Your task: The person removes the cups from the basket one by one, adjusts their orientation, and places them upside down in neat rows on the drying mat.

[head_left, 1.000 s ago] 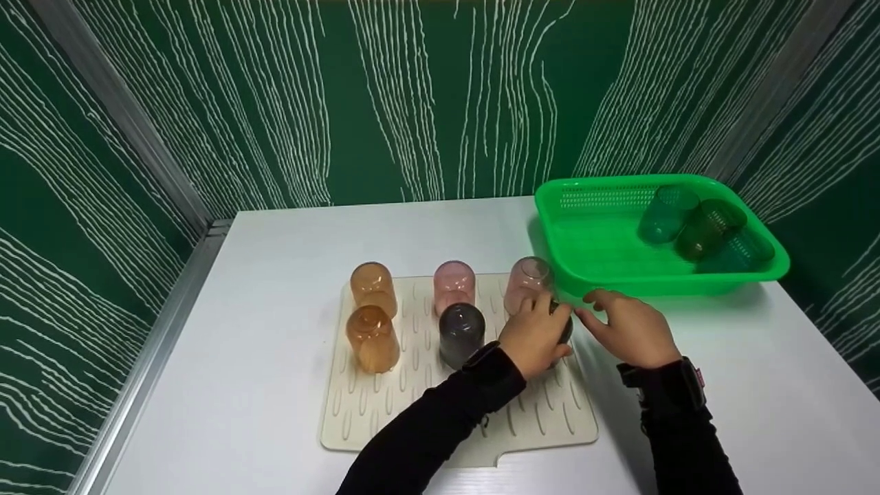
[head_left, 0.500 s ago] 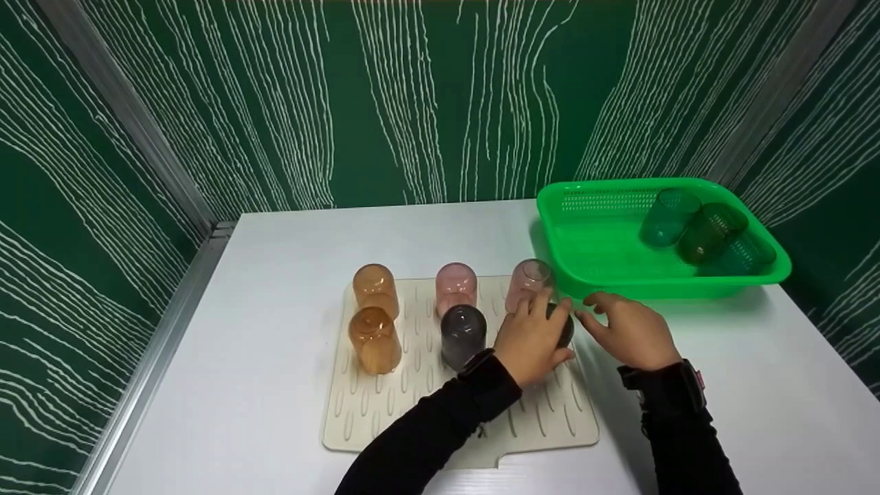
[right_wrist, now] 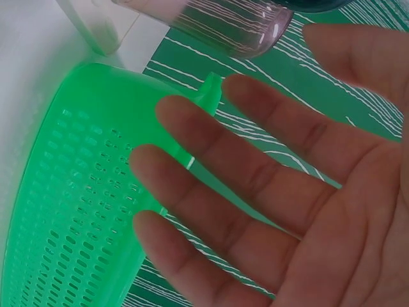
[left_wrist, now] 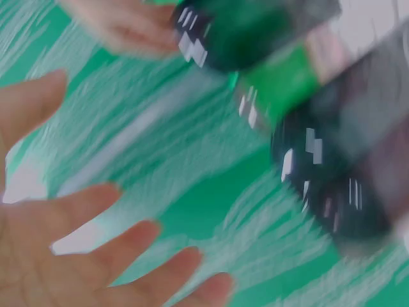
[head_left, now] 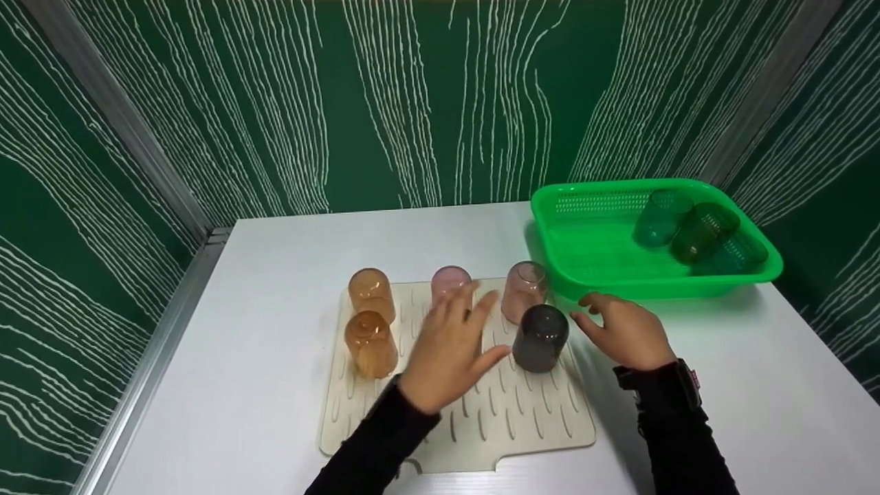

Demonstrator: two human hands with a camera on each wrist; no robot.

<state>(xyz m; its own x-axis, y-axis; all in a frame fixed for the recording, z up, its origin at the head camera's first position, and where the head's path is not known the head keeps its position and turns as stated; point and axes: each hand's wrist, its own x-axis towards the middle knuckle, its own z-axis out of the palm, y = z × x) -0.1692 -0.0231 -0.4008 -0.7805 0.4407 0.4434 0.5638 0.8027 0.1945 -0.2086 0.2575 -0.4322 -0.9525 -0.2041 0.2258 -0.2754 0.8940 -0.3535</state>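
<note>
1. Front amber tumbler (head_left: 371,344) and rear amber tumbler (head_left: 370,292): both at the left side of the ribbed mat (head_left: 522,430), which lies on the white table (head_left: 227,399).
2. Left grip (head_left: 450,347): above the mat's middle, fingers spread, holding nothing. Half a second ago it was at the right dark tumbler; it has since come off and shifted leftward.
3. Pink tumbler (head_left: 450,280): at the mat's far middle, partly covered by the left grip. Middle dark tumbler (left_wrist: 351,160): hidden behind that grip in the head view; the left wrist view, though blurred, shows it apart from the fingers.
4. Pale pink tumbler (head_left: 525,292): at the mat's far right. Right dark tumbler (head_left: 542,338): just nearer on the mat, upright and unsupported. Judgement: its release is complete, leaving the left grip free for further work.
5. Right grip (head_left: 622,333): off the mat's right edge, fingers lightly bent, holding nothing.
6. Green basket (head_left: 660,285): beyond the mat's far right corner, holding further tumblers (head_left: 705,234); exact count uncertain.
</note>
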